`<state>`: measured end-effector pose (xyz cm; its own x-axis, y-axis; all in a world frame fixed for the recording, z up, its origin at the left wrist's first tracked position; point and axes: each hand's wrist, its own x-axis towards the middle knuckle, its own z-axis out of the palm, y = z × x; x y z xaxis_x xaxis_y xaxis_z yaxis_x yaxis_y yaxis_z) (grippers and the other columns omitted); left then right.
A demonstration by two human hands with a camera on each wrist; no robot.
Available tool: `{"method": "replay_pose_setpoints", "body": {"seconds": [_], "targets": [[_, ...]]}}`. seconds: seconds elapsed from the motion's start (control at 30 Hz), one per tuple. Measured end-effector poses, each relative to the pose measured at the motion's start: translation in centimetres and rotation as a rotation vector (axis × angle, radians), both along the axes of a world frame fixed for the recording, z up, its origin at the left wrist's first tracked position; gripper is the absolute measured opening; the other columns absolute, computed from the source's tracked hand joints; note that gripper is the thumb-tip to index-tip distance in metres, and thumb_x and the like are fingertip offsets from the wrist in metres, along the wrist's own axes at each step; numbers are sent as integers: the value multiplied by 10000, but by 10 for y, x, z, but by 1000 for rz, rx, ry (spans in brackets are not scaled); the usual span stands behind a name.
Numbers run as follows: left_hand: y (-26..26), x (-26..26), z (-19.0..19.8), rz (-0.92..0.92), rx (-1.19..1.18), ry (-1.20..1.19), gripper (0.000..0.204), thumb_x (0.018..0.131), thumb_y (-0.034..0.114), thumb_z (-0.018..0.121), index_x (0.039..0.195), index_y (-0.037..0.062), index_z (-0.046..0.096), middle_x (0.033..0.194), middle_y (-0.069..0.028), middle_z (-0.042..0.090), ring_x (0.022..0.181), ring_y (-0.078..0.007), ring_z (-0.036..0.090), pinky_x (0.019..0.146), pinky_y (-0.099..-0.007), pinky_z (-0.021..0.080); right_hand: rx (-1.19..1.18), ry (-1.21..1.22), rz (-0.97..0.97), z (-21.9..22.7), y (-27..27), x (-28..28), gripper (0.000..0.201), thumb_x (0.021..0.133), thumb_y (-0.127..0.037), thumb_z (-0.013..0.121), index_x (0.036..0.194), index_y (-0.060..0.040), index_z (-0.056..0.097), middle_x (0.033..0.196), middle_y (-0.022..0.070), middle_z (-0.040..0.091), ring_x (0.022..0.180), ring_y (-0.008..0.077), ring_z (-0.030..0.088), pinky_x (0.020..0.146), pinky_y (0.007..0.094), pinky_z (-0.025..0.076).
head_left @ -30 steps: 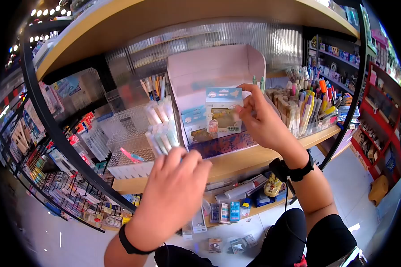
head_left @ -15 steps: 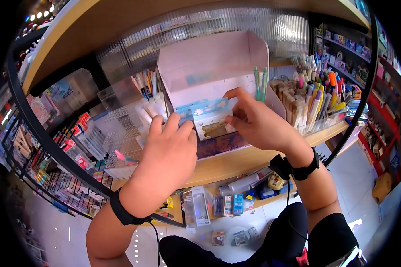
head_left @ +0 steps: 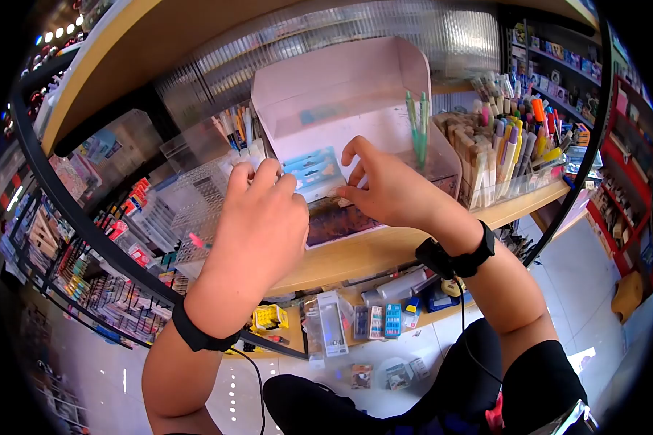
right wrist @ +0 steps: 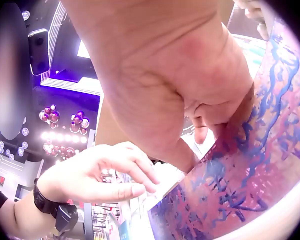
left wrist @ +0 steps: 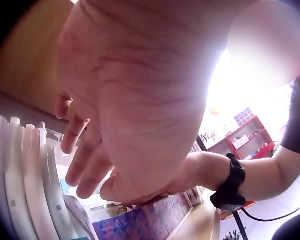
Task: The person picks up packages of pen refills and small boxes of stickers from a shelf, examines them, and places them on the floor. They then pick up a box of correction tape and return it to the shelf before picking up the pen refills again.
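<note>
In the head view, two blue-and-white small boxes [head_left: 313,174] stand close together at the left inside a pale pink display carton [head_left: 305,85]. My right hand [head_left: 395,190] is at their right edge, thumb tip by the lower corner and index finger apart from it. My left hand [head_left: 263,221] hovers over the carton's front left, fingers loosely bent and holding nothing. Beside its fingers, pale pens [left wrist: 32,175] show in the left wrist view. The carton's blue-and-pink patterned front [right wrist: 230,185] fills much of the right wrist view and partly hides the right fingers.
Two green pens [head_left: 419,127] stand at the carton's right. Further right are many markers [head_left: 511,148] in a clear holder. A perforated clear organizer [head_left: 196,206] is at the left. The wooden shelf edge [head_left: 355,257] runs in front, with a black upright [head_left: 87,196] at the left.
The small box in my right hand has gone down and left into the carton beside another. My left hand has moved up and left from the shelf front; the right thumb and index finger are spread.
</note>
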<state>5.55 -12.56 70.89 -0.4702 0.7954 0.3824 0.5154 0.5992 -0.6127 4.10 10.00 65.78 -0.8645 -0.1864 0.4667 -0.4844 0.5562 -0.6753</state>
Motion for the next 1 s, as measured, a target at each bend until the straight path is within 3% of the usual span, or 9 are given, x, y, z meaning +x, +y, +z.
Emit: {"method": "replay_pose_setpoints", "body": {"seconds": [0.33,0.43,0.5,0.57,0.63,0.7,0.8,0.9,1.0], "targets": [[4,23,6,-218,431,-69,119,851,135,719,831,21,749,940,-76,692,976,-274,607,922,-400,466,83,91,-98,-5,-4,6,524,936,-171,725,1319,27,427,839,234,732,755,370,721,694,424,543],[7,42,8,-337,724,-307,140,933,136,677,862,28,730,864,-44,694,878,-206,634,815,-357,498,103,120,-148,-8,-10,10,549,916,-220,713,1315,57,457,905,291,715,839,442,707,761,491,542],[9,55,-2,-529,1327,-802,162,1005,138,640,940,12,719,827,5,665,775,-112,606,739,-283,492,118,112,-154,-8,-15,17,550,899,-245,703,1286,76,479,963,339,699,909,493,692,813,546,533],[0,60,-18,-772,1487,-1043,232,1061,187,568,1078,-13,684,822,-6,629,746,-86,559,710,-259,469,258,233,-369,-8,-19,34,541,887,-230,694,1289,81,507,944,339,692,929,496,684,818,552,531],[4,74,-43,-922,1694,-1391,247,1098,257,485,1129,62,635,793,11,529,725,-109,506,700,-297,436,215,354,-409,-5,-21,71,518,866,-233,705,1275,54,571,956,316,697,944,499,676,813,538,537],[-1,77,-82,-1069,1722,-1731,229,1108,279,472,1142,113,626,813,24,478,731,-119,478,699,-298,433,132,439,-396,-19,-22,108,415,946,-163,669,1287,64,599,981,170,719,895,265,691,814,358,539],[-5,79,-169,-1111,1673,-1975,227,1074,326,552,1038,112,620,883,17,476,786,-142,475,723,-322,452,-196,200,-116,-52,-17,154,310,980,-141,653,1232,38,637,934,37,664,878,100,598,763,254,456],[-17,62,-259,-941,1576,-2200,182,987,208,717,961,37,660,905,-42,629,819,-134,629,734,-284,514,-168,-422,142,-94,-6,183,236,998,-116,635,1191,18,651,831,11,635,776,74,571,712,239,431],[-37,39,-322,-487,1501,-2214,142,943,182,773,981,71,693,938,-2,692,867,-82,647,793,-247,533,-156,-720,242,-164,-8,179,230,992,-177,706,1149,-13,668,723,-7,616,676,58,538,626,251,414]]}}
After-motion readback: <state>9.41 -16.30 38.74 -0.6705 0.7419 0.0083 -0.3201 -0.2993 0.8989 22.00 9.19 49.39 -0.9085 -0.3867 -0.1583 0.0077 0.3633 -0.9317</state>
